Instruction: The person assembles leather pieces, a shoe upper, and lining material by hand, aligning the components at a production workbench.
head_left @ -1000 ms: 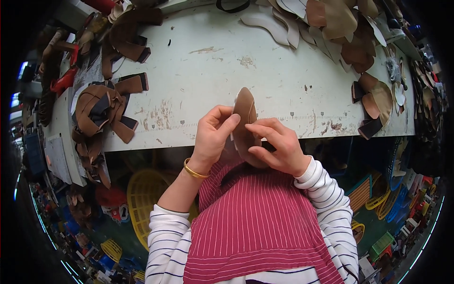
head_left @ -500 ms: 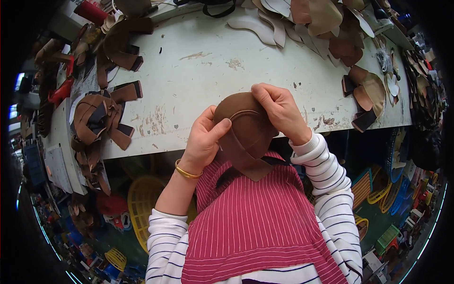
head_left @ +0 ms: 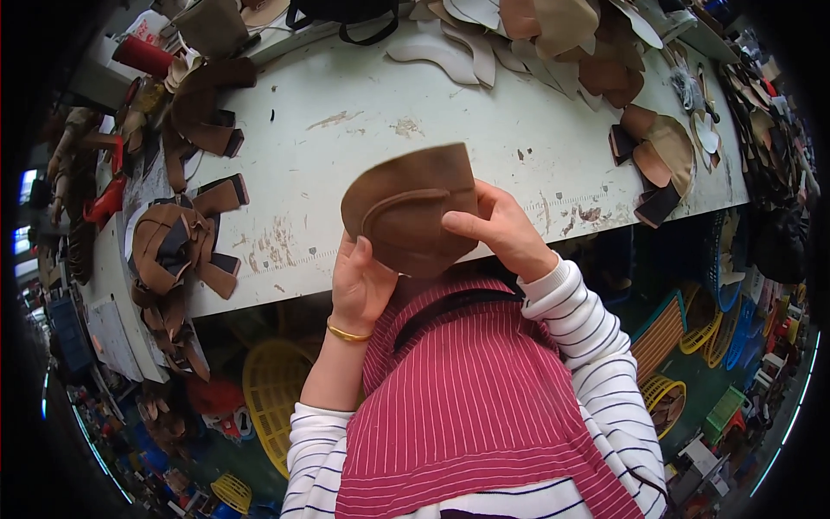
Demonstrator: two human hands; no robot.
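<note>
Leather piece point(head_left: 413, 208) pinched between left hand point(head_left: 361, 285), right hand point(head_left: 501, 232).

Two small lit screens point(head_left: 26, 186) glow bluish-white at far left edge, one above the other. White label point(head_left: 149, 29) on red can, far-left bench corner.

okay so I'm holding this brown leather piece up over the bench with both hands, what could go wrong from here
1. The leather piece is pinched only at its lower edge by the left hand and right hand; it may flop or crease.
2. It is held above the table edge, so a slip could drop it toward the yellow basket below.
3. The strap pile lies close on the left; a sweeping elbow might knock it off.
</note>
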